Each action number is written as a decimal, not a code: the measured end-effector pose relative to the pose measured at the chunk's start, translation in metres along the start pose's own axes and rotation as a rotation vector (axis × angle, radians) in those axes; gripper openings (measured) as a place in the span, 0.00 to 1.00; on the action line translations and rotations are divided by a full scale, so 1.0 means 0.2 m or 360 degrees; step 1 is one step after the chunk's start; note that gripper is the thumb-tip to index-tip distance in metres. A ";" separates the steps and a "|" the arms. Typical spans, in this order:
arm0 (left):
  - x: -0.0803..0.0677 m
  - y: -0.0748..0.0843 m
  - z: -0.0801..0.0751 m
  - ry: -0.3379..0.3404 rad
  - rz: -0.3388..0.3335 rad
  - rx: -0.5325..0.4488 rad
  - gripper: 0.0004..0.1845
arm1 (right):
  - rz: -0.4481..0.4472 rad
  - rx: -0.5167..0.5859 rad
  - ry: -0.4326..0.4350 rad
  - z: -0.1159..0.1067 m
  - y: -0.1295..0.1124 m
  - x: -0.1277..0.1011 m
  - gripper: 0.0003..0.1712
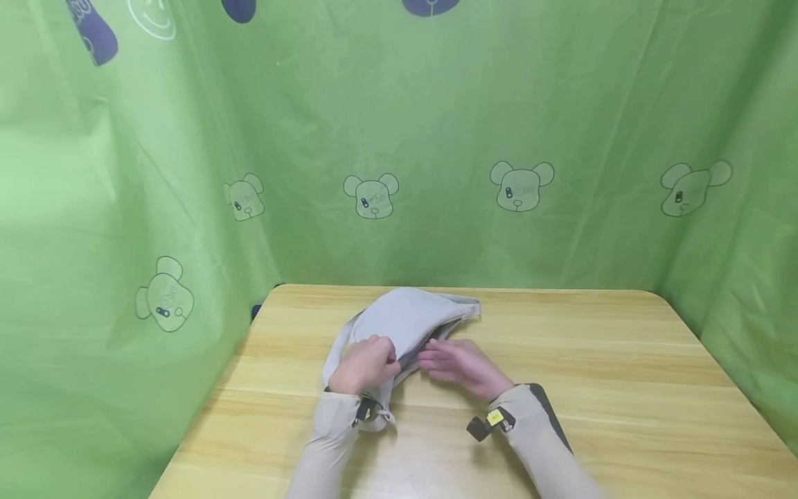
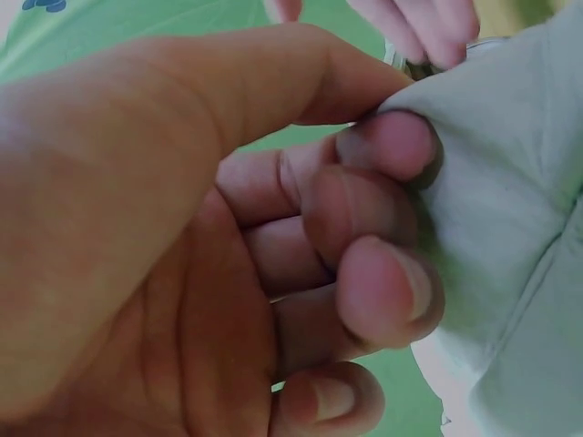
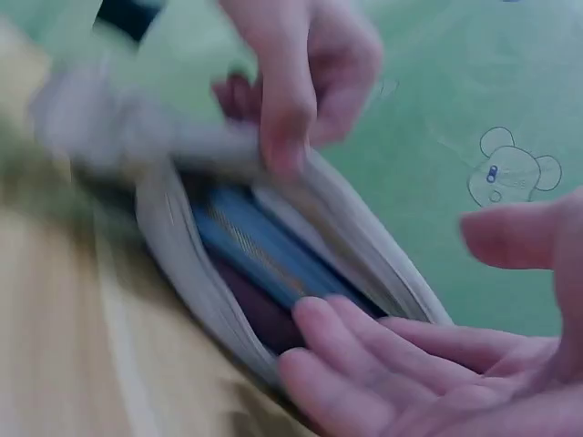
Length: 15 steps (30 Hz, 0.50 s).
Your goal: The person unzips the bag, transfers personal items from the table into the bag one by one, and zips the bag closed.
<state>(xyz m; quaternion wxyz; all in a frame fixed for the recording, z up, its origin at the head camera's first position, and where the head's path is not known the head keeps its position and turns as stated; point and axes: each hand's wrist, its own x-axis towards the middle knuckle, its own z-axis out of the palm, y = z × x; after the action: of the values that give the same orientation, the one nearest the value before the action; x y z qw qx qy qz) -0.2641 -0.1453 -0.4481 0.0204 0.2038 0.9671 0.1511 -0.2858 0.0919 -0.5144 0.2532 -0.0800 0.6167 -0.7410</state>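
Note:
A light grey waist bag (image 1: 399, 315) lies on the table with its zipped mouth parted toward the right hand. My left hand (image 1: 366, 364) pinches the fabric at the edge of the mouth between thumb and index finger, its other fingers curled beside the bag. Inside, the right wrist view shows a blue item with a zip (image 3: 250, 241) and a dark lining or object below it. My right hand (image 1: 464, 366) has its fingers extended, fingertips right at the opening and overlapping the blue item in the right wrist view; the thumb stands apart.
The wooden table (image 1: 592, 388) extends to both sides of the bag. A green curtain (image 1: 449, 125) with printed bear heads surrounds the back and sides. The bag's strap (image 1: 334, 353) loops along its left side. Small black devices sit on both wrists.

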 end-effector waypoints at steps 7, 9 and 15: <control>0.00 0.00 0.00 0.0003 0.0006 -0.0031 0.25 | -0.0095 -0.0558 0.0299 -0.13 -0.13 -0.13 0.33; 0.00 0.00 0.00 -0.0001 -0.0001 -0.0039 0.25 | -0.0107 -0.0663 0.0391 -0.16 -0.17 -0.18 0.33; -0.01 0.00 0.00 -0.0020 -0.0008 -0.0024 0.25 | -0.0143 -0.0834 0.0584 -0.25 -0.26 -0.34 0.33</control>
<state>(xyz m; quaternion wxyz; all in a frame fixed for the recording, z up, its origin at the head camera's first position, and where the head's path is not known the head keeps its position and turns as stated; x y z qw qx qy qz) -0.2622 -0.1457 -0.4483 0.0284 0.2023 0.9662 0.1571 -0.2642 0.1738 -0.4638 0.0757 -0.0347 0.8177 -0.5696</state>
